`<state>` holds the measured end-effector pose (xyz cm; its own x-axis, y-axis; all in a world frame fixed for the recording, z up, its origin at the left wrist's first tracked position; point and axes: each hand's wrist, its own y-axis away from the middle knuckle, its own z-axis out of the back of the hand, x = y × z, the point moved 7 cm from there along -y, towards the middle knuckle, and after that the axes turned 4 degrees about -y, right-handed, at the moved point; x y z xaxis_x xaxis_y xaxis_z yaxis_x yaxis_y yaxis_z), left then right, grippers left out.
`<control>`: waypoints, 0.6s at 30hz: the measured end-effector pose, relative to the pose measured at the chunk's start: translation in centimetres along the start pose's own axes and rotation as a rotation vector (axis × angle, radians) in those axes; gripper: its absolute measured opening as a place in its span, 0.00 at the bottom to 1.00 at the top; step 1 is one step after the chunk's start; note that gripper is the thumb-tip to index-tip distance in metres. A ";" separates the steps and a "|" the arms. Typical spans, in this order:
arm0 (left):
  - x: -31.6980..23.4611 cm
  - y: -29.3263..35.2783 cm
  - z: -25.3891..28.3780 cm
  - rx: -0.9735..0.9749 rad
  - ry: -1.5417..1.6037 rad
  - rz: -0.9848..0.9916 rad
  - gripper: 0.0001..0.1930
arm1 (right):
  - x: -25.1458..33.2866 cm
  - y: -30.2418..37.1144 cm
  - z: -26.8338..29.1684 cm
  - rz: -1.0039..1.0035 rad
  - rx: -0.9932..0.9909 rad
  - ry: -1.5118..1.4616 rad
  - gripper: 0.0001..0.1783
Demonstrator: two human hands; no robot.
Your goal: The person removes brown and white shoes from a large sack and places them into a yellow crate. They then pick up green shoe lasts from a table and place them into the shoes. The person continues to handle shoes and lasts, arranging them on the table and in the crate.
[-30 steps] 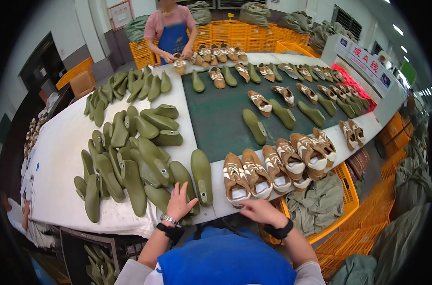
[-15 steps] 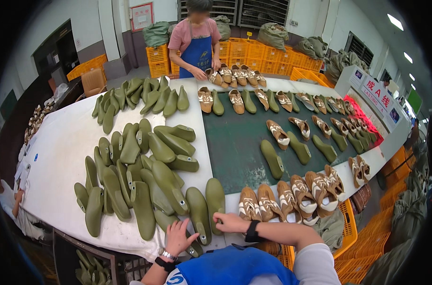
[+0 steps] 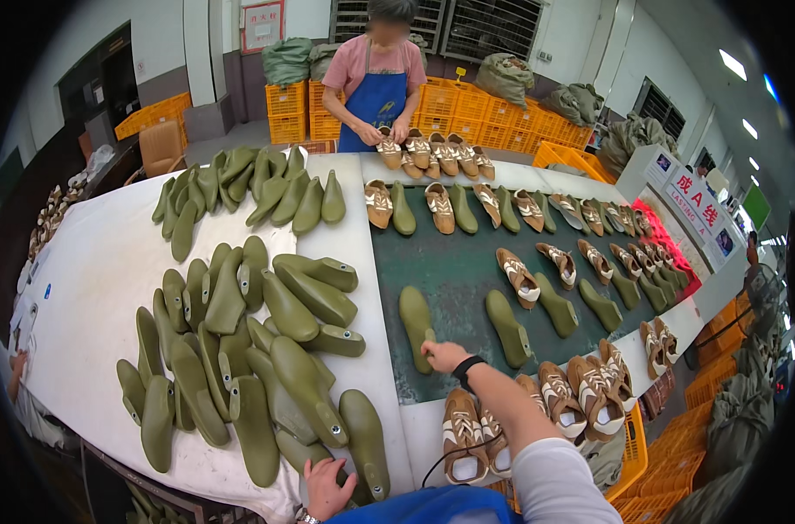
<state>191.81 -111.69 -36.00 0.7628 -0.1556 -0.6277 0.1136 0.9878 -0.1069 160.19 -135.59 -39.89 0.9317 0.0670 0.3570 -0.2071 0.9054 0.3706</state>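
My right hand point(image 3: 445, 356) is closed on the heel end of an olive-green shoe last point(image 3: 414, 319), which lies along the near left part of the dark green conveyor belt point(image 3: 441, 262). Another green last point(image 3: 507, 327) lies on the belt to its right. My left hand point(image 3: 327, 487) is low at the table's near edge, fingers apart, against a last point(image 3: 299, 447) at the bottom of a large pile. Just right of that hand, a separate last point(image 3: 364, 437) stretches toward the edge. Brown and white sneakers point(image 3: 460, 428) line the near ledge under my right forearm.
A white-covered table point(image 3: 92, 314) carries the heaped lasts, with a second group point(image 3: 306, 205) farther back. Sneakers and lasts sit in rows along the belt. Across from me, a person in a blue apron point(image 3: 380, 109) handles a sneaker point(image 3: 389, 148). Orange crates point(image 3: 286, 113) stand behind.
My right hand has carried the last from the near table edge forward onto the belt. My left hand stays low by the pile. The person opposite now has both hands on a sneaker.
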 end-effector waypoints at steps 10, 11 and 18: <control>-3.2 -1.1 1.3 0.103 -0.068 0.014 0.15 | 3.0 9.9 10.5 0.284 -0.096 -0.155 0.20; -5.5 -1.2 2.2 0.003 -0.075 -0.093 0.14 | 3.6 13.1 13.3 0.415 -0.187 -0.207 0.19; -18.5 -2.6 -4.7 0.244 -0.018 -0.455 0.23 | -0.3 37.8 21.0 0.418 -0.236 -0.681 0.11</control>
<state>174.42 -111.44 -27.73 0.6120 -0.5722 -0.5460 0.5804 0.7939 -0.1814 145.79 -110.18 -8.00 0.3918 0.2174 0.8940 -0.3571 0.9314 -0.0700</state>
